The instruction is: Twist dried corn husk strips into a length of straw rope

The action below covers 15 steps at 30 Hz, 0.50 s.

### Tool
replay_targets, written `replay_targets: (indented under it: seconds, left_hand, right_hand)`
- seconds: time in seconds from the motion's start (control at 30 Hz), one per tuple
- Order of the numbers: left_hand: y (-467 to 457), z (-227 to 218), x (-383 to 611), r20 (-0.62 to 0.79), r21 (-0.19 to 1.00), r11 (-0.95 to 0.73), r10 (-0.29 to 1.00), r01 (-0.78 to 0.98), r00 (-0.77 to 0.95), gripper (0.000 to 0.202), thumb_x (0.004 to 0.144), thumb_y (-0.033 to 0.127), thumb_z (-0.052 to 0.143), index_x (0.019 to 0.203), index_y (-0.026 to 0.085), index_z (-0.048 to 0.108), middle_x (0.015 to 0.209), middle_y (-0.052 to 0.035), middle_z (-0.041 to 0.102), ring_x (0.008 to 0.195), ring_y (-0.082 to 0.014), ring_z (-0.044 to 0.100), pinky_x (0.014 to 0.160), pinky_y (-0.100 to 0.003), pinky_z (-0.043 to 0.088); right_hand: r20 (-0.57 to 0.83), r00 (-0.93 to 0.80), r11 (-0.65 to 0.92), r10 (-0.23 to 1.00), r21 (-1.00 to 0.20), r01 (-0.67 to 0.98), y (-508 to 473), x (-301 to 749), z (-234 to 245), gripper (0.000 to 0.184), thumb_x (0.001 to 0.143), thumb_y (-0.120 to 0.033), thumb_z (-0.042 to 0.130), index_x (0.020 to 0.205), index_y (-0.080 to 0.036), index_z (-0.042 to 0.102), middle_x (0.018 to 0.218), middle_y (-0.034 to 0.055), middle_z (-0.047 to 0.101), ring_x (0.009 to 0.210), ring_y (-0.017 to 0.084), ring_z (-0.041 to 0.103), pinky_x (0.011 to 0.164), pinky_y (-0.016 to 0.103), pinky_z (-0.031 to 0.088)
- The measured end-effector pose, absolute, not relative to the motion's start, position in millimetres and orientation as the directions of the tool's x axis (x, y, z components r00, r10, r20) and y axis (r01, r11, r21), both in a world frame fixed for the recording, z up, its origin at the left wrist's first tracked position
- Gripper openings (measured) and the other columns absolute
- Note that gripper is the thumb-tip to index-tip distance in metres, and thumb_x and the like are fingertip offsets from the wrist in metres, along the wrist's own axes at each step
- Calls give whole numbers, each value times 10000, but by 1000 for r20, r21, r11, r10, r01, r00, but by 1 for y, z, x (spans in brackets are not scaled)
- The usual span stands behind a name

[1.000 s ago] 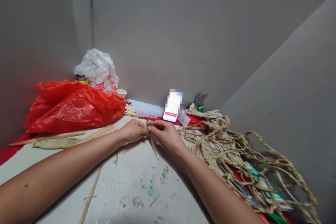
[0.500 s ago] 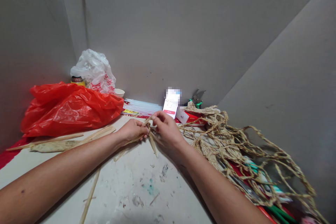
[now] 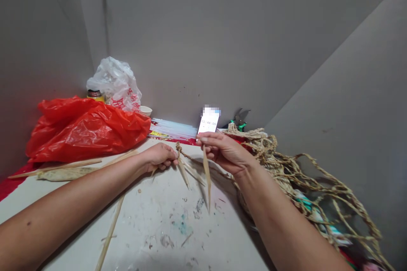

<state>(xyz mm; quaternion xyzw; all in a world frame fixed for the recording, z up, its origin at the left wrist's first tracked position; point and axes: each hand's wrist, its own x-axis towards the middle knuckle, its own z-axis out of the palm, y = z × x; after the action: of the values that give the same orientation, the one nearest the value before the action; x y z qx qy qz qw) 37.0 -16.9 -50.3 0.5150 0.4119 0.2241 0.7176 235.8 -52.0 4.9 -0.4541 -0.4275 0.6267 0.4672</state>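
Observation:
My left hand (image 3: 162, 156) is closed on the knotted end of a twisted straw cord (image 3: 179, 149) near the middle of the table. Below that knot, pale leaf ends (image 3: 183, 173) fan out over the tabletop. My right hand (image 3: 224, 148) is closed too, pinching a flat dry leaf strip (image 3: 207, 173) whose pointed end hangs down. From the knot the cord runs right, behind my right hand, towards a big tangled heap of straw rope (image 3: 273, 165). Part of what my left fingers grip is hidden.
A red plastic bag (image 3: 85, 129) lies at the left, with a white plastic bag (image 3: 116, 80) behind it. A lit phone (image 3: 208, 120) leans on the wall beside green-handled pliers (image 3: 241, 125). More dry leaf strips (image 3: 110, 233) lie on the white table (image 3: 152, 228).
My right hand has moved away from my left, to the right, and a leaf strip now hangs from its fingers. My left hand stays near the knot.

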Motion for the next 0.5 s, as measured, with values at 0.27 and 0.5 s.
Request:
replay_targets:
  seconds: [0.27, 0.5]
  left_hand:
    - [-18, -47, 37, -373, 922, 361, 738, 137, 563, 120, 634, 204, 611, 611, 123, 526, 535, 13, 548, 349, -7, 194, 393, -220, 42]
    - [-18, -44, 37, -354, 922, 382, 758, 67, 548, 137, 605, 193, 623, 705, 129, 556, 553, 24, 565, 354, -6, 206, 389, -200, 51]
  right_hand:
    - [-298, -187, -302, 936, -953, 3, -54, 226, -14, 202, 595, -188, 745, 657, -146, 557, 689, 58, 682, 425, 32, 390, 365, 163, 219]
    - [-279, -112, -272, 954, -960, 72, -53, 218, -31, 201, 548, -229, 771, 611, -157, 594, 492, -38, 543, 403, 40, 352, 381, 192, 180]
